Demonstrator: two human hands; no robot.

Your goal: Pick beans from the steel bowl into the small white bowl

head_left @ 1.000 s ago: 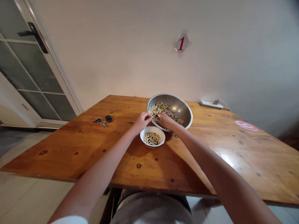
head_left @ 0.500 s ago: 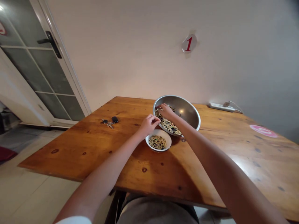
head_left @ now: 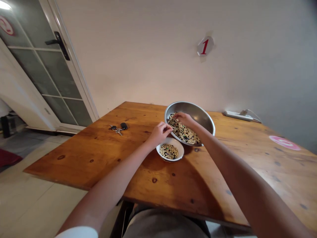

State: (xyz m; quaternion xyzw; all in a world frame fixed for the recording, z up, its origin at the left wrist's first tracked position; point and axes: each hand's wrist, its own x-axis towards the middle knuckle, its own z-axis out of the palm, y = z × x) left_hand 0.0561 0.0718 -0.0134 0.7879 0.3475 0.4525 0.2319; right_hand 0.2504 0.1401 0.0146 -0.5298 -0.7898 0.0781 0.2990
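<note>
A large metal bowl (head_left: 209, 123) tilts toward me, with yellow and black beans (head_left: 184, 132) pooled along its near left side. My left hand (head_left: 160, 133) is closed in a pinch at the near left rim of this bowl. Inside the bowl, my right hand (head_left: 184, 119) reaches over the beans with its fingers stretched to the left; the fingertips partly merge with the beans. Directly below my left hand stands a small white bowl (head_left: 181, 152), close against the metal one, holding similar beans. Tiny green pieces show among the beans in both bowls.
Keys (head_left: 119, 129) lie on the wooden table (head_left: 104, 172) to the left. A white power strip (head_left: 237, 115) with a cable sits at the back right, and a round pink sticker (head_left: 284, 142) is on the right side. The wall borders the table's far edge.
My right hand has moved slightly to the right and down inside the metal bowl, and more beans show around its fingers. The left hand stays at the rim. The view has shifted a little.
</note>
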